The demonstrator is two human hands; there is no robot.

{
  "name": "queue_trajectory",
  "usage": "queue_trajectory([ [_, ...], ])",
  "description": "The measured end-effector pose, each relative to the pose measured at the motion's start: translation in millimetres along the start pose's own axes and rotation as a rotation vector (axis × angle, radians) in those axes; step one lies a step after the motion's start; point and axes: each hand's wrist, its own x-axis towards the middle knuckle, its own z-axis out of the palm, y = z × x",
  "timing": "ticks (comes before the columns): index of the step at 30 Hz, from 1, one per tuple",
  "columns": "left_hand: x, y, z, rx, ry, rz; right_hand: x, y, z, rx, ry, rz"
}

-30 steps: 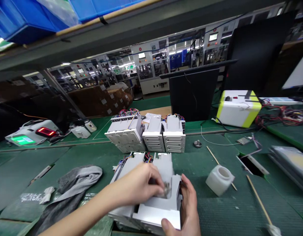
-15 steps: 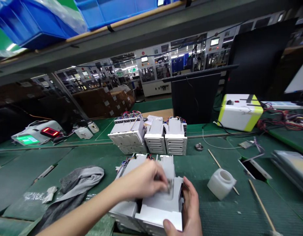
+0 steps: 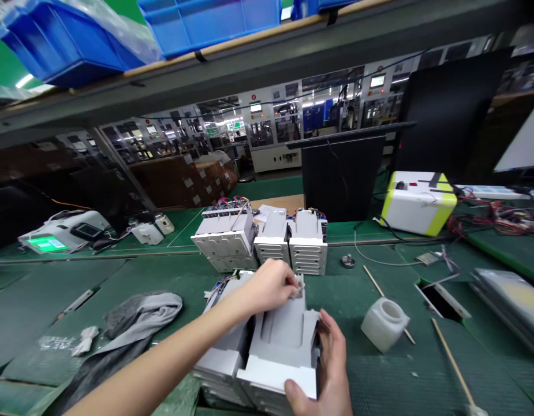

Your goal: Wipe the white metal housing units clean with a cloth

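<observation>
A grey-and-white plastic housing [image 3: 279, 341] stands at the bench's near edge, beside a similar housing [image 3: 219, 352] on its left. My right hand [image 3: 329, 364] grips the first one's right side, fingers along the edge and thumb on the white front. My left hand [image 3: 273, 286] reaches over from the left. Its fingers are pinched at the far end of the same housing's top, near a small upright tab. What they hold, if anything, is too small and hidden to name.
Behind stand several similar housings [image 3: 229, 237] with wires. To the right are a white plastic bottle [image 3: 384, 323], wooden sticks [image 3: 455, 364] and a small metal lid [image 3: 348, 261]. Grey cloth [image 3: 141, 318] lies left. Blue bins [image 3: 210, 26] sit on the overhead shelf.
My left hand has moved away from me, from the middle of the housing's top to its far end. My right hand keeps its hold. The red display at left has gone dark.
</observation>
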Motion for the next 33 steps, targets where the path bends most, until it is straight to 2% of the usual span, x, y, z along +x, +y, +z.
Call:
queue_trajectory([
  [4, -52.9, 16.7, -4.7, -0.063, -0.149, 0.009, -5.6, 7.0, 3.3, 0.000, -0.020, -0.001],
  [6, -62.1, 18.3, -5.3, -0.067, -0.168, 0.000, -6.5, 9.6, 3.4, 0.012, -0.021, -0.005],
  [8, -53.6, 12.1, -5.6, -0.052, -0.157, -0.003, -5.7, 10.3, 2.8, 0.032, -0.012, -0.007],
  [13, 0.9, -20.6, -9.8, 0.082, -0.050, -0.058, -1.9, 7.0, 1.3, -0.005, 0.014, -0.025],
  [16, 12.7, -30.5, -11.9, 0.122, -0.044, -0.064, -1.6, 4.3, 1.9, -0.023, 0.023, -0.024],
  [18, 2.9, -29.0, -12.2, 0.118, -0.030, -0.061, -2.0, 3.7, 3.0, -0.027, 0.029, -0.025],
  [20, -18.0, -22.0, -12.3, 0.101, -0.025, -0.056, -2.6, 5.6, 3.6, -0.020, 0.032, -0.032],
  [24, -64.3, -3.2, -13.4, 0.081, -0.088, -0.045, -3.5, 19.6, -0.2, -0.009, 0.021, -0.056],
  [26, -72.9, 1.6, -13.1, 0.102, -0.101, -0.044, -3.4, 27.9, -4.4, -0.020, -0.014, -0.102],
  [29, -57.9, -2.1, -10.5, 0.172, -0.066, -0.044, -2.2, 30.6, -7.9, -0.031, -0.053, -0.154],
  [33, -17.6, -16.3, -7.9, 0.276, -0.008, -0.065, -0.1, 16.9, -4.3, -0.023, 0.019, -0.082],
])
